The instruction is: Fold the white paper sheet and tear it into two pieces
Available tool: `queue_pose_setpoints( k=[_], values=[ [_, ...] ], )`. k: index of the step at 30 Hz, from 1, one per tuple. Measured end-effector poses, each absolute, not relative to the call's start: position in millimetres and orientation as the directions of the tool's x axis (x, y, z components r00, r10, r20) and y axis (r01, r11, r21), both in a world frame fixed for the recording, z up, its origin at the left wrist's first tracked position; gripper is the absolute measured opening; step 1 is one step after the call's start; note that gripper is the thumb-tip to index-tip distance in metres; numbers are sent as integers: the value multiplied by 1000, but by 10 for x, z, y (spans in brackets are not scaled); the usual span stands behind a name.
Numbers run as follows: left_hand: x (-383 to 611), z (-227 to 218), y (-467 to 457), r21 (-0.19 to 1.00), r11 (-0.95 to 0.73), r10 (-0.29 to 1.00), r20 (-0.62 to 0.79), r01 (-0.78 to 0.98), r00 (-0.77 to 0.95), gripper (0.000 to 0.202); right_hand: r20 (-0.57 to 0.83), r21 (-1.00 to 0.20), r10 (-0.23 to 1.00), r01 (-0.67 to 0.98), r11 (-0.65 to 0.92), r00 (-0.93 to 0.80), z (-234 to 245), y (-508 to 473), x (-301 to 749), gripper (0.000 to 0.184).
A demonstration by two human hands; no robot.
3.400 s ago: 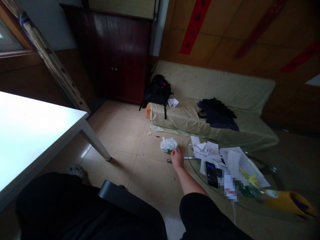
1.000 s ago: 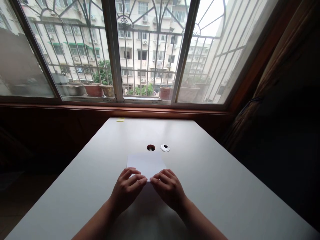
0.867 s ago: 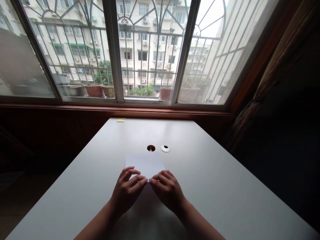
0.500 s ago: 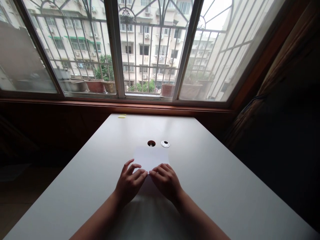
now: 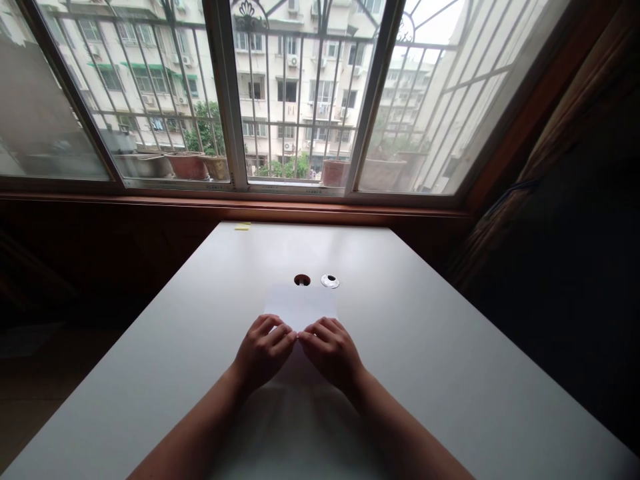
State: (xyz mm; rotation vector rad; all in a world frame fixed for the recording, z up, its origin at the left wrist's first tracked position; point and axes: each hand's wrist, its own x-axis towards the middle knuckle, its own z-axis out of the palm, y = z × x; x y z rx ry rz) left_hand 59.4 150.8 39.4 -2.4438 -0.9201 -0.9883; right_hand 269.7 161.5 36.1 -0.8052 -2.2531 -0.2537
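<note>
A white sheet of paper [image 5: 300, 305] lies flat on the white table [image 5: 425, 347], just in front of me. My left hand [image 5: 264, 352] and my right hand [image 5: 330, 352] rest side by side on the paper's near edge, fingertips almost meeting at the middle. Both hands have their fingers curled and pressed onto the sheet; the near part of the paper is hidden under them.
A round cable hole [image 5: 302, 280] and its white cap [image 5: 330, 281] sit just beyond the paper. A small yellow note [image 5: 243, 227] lies at the table's far edge. Behind it runs a wooden sill [image 5: 300, 210] under a barred window [image 5: 300, 93]. A dark curtain [image 5: 560, 200] hangs at the right.
The view swung from the floor and sofa to this table. In the last second my hands slid slightly away from me along the paper, and my left fingers curled down onto it.
</note>
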Motion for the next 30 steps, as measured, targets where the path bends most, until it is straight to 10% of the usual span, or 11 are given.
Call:
queue_pose_setpoints(
  k=[30],
  values=[
    [342, 354, 1625, -28, -733, 464, 710, 679, 530, 19, 687, -90, 489, 604, 792, -537, 380, 1726, 3131, 11]
  ],
)
